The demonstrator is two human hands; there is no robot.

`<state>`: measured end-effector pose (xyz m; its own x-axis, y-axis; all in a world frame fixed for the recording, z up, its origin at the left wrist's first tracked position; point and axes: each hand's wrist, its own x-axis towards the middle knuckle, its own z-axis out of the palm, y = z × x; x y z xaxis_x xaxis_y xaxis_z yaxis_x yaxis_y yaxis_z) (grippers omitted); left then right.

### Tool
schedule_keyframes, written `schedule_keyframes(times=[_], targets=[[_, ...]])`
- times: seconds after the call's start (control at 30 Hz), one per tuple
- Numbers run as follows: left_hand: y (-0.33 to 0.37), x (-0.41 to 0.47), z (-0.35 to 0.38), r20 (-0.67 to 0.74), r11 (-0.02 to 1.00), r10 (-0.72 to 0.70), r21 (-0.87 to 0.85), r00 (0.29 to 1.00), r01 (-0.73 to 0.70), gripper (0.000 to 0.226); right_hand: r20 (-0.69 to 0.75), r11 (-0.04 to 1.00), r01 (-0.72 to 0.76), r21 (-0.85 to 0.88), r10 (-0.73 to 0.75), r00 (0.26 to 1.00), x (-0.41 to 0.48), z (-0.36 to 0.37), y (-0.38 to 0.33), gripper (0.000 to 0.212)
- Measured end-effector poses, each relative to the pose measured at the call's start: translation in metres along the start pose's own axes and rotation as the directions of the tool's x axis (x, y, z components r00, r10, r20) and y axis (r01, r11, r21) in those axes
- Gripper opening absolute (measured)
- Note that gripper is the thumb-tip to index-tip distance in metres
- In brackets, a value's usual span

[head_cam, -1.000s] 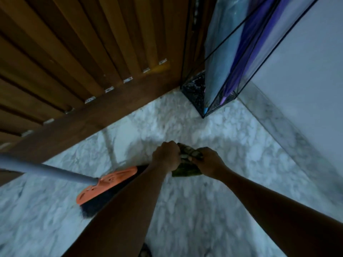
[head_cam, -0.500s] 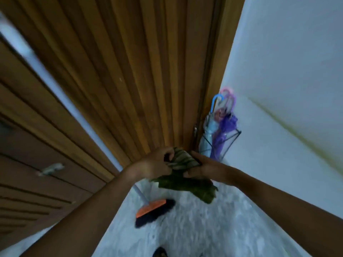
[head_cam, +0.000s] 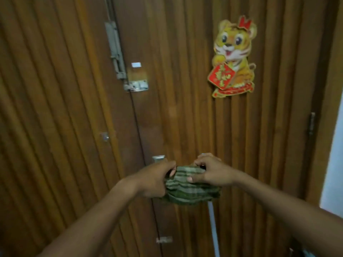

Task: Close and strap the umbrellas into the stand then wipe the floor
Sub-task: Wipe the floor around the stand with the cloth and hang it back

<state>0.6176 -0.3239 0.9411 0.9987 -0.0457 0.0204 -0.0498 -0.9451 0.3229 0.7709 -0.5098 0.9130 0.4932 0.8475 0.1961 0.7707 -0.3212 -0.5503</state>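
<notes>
Item 1. Green striped cloth [head_cam: 189, 186]: bunched and folded, held in the air between both hands, in front of the lower middle of the wooden door [head_cam: 74, 108]. Its full outline cannot be made out; both ends are covered by the hands.

Item 2. Left hand [head_cam: 156, 179]: fingers curled round the cloth's left end. The fingertips are hidden in the folds.

Item 3. Right hand [head_cam: 209, 172]: the thumb is pressed on the cloth's front and the fingers are curled over its top edge. Both forearms are cut off by the lower frame edge.

Item 4. Pale pole [head_cam: 213, 229]: seen only below the cloth, its upper part hidden behind it and its lower end cut off.

Item 5. Door fittings: a slide bolt [head_cam: 117, 52], a latch plate [head_cam: 138, 86] and a hinge [head_cam: 312, 125] are softened by blur.

Item 6. Tiger decoration [head_cam: 233, 56]: fixed to the door at upper right. The writing on its red card is not legible.

Item 7. White wall [head_cam: 332, 173]: a narrow strip at the right edge.
</notes>
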Motion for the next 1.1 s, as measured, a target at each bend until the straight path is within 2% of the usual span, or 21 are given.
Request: schedule_keyframes(times=[0.07,0.13,0.23,0.3,0.43,0.5,0.57,0.63,0.7,0.8,0.9,0.97,1.1], targets=[[-0.031,-0.036,-0.023,-0.027,0.999,-0.034,0.008,0.999,0.034,0.034,-0.047,0.990,0.137,-0.036,-0.138,0.989,0.029,0.019,-0.047,0.056],[-0.057,-0.064,-0.044,-0.054,0.995,-0.090,-0.058,0.994,0.087,0.034,-0.076,0.968,0.250,0.026,-0.248,0.966,0.048,0.038,-0.091,0.049],[-0.092,-0.088,-0.065,-0.236,0.978,-0.187,-0.135,0.954,0.159,0.024,-0.110,0.942,0.309,0.129,-0.296,0.949,0.070,0.059,-0.132,0.029],[-0.120,-0.099,-0.077,-0.323,0.972,-0.198,-0.184,0.926,0.143,0.023,-0.121,0.934,0.326,0.145,-0.310,0.943,0.091,0.067,-0.150,0.023],[-0.163,-0.112,-0.098,-0.297,0.887,-0.128,-0.461,0.946,-0.025,0.019,-0.111,0.911,0.382,0.153,-0.369,0.923,0.138,0.078,-0.155,0.022],[-0.184,-0.111,-0.103,-0.271,0.810,-0.166,-0.586,0.948,-0.025,0.016,-0.118,0.898,0.403,0.178,-0.387,0.915,0.161,0.085,-0.151,0.020],[-0.202,-0.105,-0.107,-0.252,0.782,-0.216,-0.623,0.943,0.013,0.017,-0.132,0.891,0.414,0.185,-0.395,0.909,0.188,0.094,-0.148,0.018],[-0.217,-0.094,-0.109,-0.278,0.808,-0.269,-0.587,0.922,0.059,0.019,-0.138,0.892,0.414,0.180,-0.394,0.909,0.217,0.101,-0.145,0.015],[-0.236,-0.077,-0.116,-0.376,0.854,-0.303,-0.515,0.876,0.074,0.020,-0.161,0.901,0.402,0.162,-0.377,0.912,0.249,0.106,-0.141,0.010],[-0.266,-0.048,-0.124,-0.515,0.928,-0.310,-0.348,0.799,0.135,0.022,-0.262,0.936,0.351,-0.019,-0.343,0.902,0.292,0.114,-0.142,0.006],[-0.287,-0.020,-0.129,-0.656,0.951,-0.306,-0.238,0.690,0.196,0.021,-0.407,0.932,0.310,-0.189,-0.361,0.839,0.323,0.124,-0.142,0.014],[-0.298,-0.006,-0.128,-0.730,0.947,-0.314,-0.198,0.607,0.252,0.021,-0.454,0.915,0.305,-0.263,-0.396,0.798,0.337,0.135,-0.139,0.020],[-0.318,0.012,-0.117,-0.793,0.949,-0.280,-0.142,0.541,0.282,0.022,-0.527,0.891,0.195,-0.409,-0.405,0.747,0.348,0.155,-0.136,0.017]])
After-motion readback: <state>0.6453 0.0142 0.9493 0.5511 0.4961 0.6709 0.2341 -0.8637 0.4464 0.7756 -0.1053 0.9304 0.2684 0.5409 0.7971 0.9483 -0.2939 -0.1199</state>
